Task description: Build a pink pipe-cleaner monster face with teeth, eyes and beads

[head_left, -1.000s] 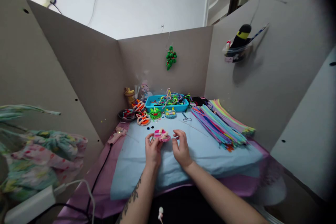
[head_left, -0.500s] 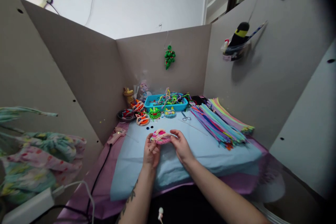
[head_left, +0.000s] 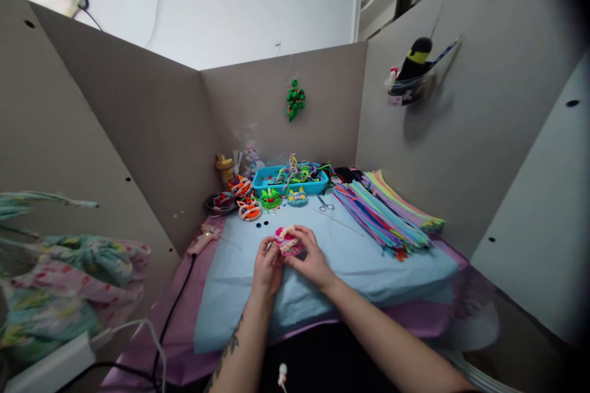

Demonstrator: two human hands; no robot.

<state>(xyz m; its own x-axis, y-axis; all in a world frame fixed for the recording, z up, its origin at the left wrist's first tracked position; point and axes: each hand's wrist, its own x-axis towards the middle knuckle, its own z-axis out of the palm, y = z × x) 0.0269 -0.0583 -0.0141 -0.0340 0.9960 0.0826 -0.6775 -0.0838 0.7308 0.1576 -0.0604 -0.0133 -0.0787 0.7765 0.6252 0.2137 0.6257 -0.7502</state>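
Between my hands, above the blue cloth, is a small pink and cream pipe-cleaner craft piece (head_left: 287, 242). My left hand (head_left: 268, 263) pinches its left side. My right hand (head_left: 312, 259) is closed round its right side, thumb below and fingers over the top. Part of the piece is hidden behind my fingers. Two small dark discs (head_left: 262, 224) lie on the cloth beyond my left hand. Farther back sit finished-looking animal faces of the same fuzzy kind: an orange one (head_left: 249, 209), a green one (head_left: 270, 199) and a blue-yellow one (head_left: 297, 197).
A blue tray (head_left: 313, 186) of tangled pipe cleaners stands at the back. Scissors (head_left: 326, 204) lie before it, with bundles of pipe cleaners (head_left: 382, 221) to the right. At left rests a pink glue gun (head_left: 204, 238) with a black cord. Grey panels (head_left: 286, 135) enclose the table.
The pink piece has turned and now shows a narrower side. My right hand has shifted left and wrapped farther round it; my left hand stays at its left side.
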